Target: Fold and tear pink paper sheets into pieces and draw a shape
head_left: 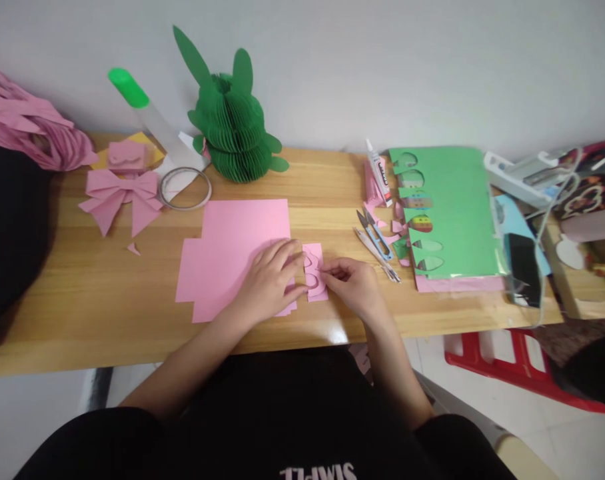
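A small pink paper rectangle [318,294] lies on the wooden table in front of me, with a scalloped, curvy-edged pink paper cutout [312,281] on top of it. My left hand [270,280] rests palm down over larger pink sheets [242,223], its fingers apart. Its index fingertip and thumb reach the left edge of the small pieces. From the right, my right hand [352,283] pinches at the cutout's right edge with thumb and index finger; the fingertips hide the exact contact.
Right of my hands lie blue-handled thread snips [377,233], a pen [375,253], a glue tube [379,173] and pink scraps. A green sheet [452,207] and phone [525,270] are farther right. Behind stand a green honeycomb paper figure [235,127], tape roll [185,188] and pink bow [124,193].
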A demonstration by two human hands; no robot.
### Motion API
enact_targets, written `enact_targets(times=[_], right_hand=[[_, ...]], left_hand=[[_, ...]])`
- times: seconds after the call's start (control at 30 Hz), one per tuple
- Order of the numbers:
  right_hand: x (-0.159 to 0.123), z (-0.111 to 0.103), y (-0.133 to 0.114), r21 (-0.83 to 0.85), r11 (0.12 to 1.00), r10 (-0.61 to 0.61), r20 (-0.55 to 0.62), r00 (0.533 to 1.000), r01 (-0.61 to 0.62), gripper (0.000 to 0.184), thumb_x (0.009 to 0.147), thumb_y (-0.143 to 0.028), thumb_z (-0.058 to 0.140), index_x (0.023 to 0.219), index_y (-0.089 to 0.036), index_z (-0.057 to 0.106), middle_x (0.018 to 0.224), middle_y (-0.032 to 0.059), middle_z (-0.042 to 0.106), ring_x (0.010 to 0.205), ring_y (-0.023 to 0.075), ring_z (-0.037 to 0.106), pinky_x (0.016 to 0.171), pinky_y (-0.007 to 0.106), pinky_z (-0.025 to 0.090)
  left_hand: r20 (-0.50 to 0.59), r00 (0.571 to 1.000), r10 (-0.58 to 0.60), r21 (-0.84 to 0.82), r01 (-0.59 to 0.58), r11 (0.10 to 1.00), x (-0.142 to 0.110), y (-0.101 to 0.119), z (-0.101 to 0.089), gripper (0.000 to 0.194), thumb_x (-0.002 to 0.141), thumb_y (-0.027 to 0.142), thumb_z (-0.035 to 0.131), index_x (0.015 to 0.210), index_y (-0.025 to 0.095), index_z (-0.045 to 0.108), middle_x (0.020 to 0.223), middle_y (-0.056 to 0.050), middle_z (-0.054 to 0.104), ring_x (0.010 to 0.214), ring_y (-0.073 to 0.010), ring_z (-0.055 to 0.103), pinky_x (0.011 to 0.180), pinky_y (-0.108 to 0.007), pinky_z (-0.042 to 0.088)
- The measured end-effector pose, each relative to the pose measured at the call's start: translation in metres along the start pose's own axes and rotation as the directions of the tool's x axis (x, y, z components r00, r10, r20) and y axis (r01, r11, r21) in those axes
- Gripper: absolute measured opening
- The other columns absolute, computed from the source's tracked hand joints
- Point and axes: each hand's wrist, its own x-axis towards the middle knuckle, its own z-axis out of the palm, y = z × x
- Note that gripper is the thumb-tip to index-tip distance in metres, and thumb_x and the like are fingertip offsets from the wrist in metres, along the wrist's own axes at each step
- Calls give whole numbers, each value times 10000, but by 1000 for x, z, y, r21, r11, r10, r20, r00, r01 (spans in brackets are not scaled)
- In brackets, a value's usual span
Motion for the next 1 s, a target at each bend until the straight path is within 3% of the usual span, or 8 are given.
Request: enact_targets(times=[0.43,0.67,1.0], right_hand=[[0,0,-1,-4,1000,3,0,1000,-3,98,698,-129,658,768,-168,715,700,38,739,613,162,675,590,268,529],[-1,-1,-3,4,1000,-9,-3,1000,9,74,683,-152,661,734,-173,710,679,33,732,594,156,663,572,262,521],[-3,0,-2,9,1000,1,-6,1000,-1,111,664,-210,680,762,-162,701,670,37,707,594,155,637,586,276,510]], left_hand=[[25,1000,-11,-23,12,1000,0,0,-2,453,812,375,684,1178,117,622,1361,-197,533,1275,-368,458,1047,-561,395],[65,997,-35,-34,37,999,0,1,-5,404,854,272,601,1231,126,597,1400,-179,508,1306,-348,429,1063,-552,373],[55,998,-38,-30,40,999,1,2,-4,529,769,373,724,1212,109,610,1376,-203,524,1290,-377,441,1054,-573,368]])
